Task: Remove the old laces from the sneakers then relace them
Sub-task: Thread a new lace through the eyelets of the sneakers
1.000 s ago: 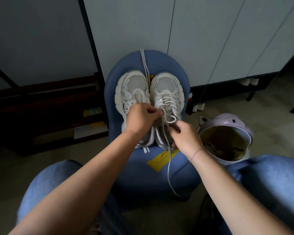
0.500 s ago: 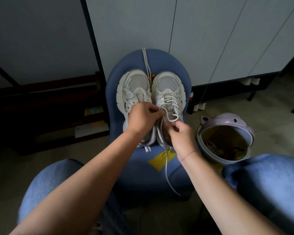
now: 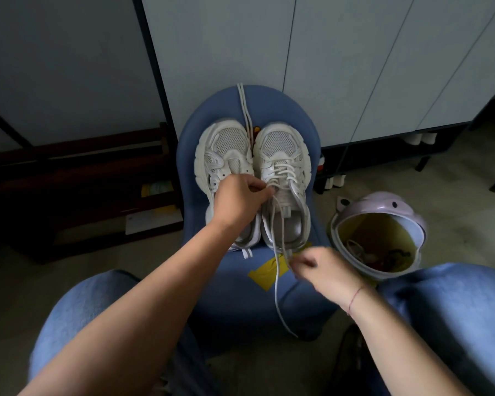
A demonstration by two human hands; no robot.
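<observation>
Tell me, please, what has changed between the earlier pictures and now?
The right hand drew back from the laced sneaker toward the person, pulling the lace it pinches out past the heel. The left hand stayed at the eyelets, holding the same lace. The other sneaker, the spare lace between the toes and the blue chair did not move.

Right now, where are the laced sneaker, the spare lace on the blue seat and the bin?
laced sneaker (image 3: 279, 144): head view, on its mesh toe.
spare lace (image 3: 243, 107): head view, on the strands just beyond the sneakers' toes.
bin (image 3: 382, 205): head view, on its lavender hood.
</observation>
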